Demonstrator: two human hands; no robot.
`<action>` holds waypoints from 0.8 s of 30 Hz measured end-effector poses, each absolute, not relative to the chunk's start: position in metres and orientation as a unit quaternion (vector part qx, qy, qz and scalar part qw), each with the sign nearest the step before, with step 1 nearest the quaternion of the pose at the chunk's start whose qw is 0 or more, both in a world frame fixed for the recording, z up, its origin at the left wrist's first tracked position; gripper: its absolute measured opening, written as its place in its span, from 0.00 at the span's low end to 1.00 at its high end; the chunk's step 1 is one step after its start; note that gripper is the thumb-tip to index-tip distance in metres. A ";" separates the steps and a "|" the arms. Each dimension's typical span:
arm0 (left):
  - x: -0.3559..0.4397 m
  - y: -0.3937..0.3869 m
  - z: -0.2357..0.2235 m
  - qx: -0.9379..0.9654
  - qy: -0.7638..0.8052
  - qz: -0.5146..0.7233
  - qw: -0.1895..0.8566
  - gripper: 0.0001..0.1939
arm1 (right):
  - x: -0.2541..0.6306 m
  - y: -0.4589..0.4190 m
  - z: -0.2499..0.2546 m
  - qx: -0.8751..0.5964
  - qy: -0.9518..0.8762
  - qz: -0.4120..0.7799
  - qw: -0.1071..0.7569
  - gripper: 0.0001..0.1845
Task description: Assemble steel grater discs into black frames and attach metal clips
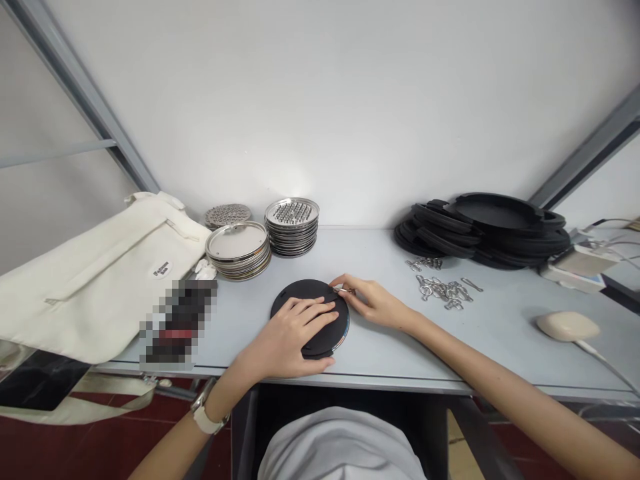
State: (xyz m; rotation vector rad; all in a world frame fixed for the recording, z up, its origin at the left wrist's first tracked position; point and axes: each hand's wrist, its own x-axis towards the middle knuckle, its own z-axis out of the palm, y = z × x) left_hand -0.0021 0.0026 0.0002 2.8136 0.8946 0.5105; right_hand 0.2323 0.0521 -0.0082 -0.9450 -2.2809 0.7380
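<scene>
A round black disc [305, 297] lies flat on the grey table near its front edge. My left hand [295, 333] rests flat on top of the disc, fingers stretched out and pressing it down. My right hand [373, 301] is at the disc's right rim, with thumb and forefinger pinched on a small metal ring clip [344, 291] that touches the rim. Several more loose metal clips [443, 288] lie in a small heap to the right of my right hand.
Two stacks of round metal plates [239, 248] [292, 225] and a perforated one [228, 215] stand at the back. A pile of black discs [483, 227] sits back right. A cream bag [95, 273] lies left. A beige mouse [567, 325] rests right.
</scene>
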 end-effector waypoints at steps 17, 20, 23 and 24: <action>-0.003 0.003 0.001 0.938 0.296 0.164 0.075 0.32 | 0.226 0.057 -0.016 -0.365 -0.858 0.218 0.288 0.10; -0.003 0.003 0.000 0.937 0.298 0.165 0.073 0.32 | 0.227 0.058 -0.018 -0.374 -0.859 0.224 0.267 0.10; -0.003 0.003 -0.001 0.938 0.298 0.164 0.073 0.32 | 0.228 0.060 -0.020 -0.380 -0.861 0.225 0.251 0.10; -0.003 0.003 -0.001 0.938 0.298 0.164 0.073 0.32 | 0.228 0.060 -0.021 -0.381 -0.863 0.222 0.247 0.10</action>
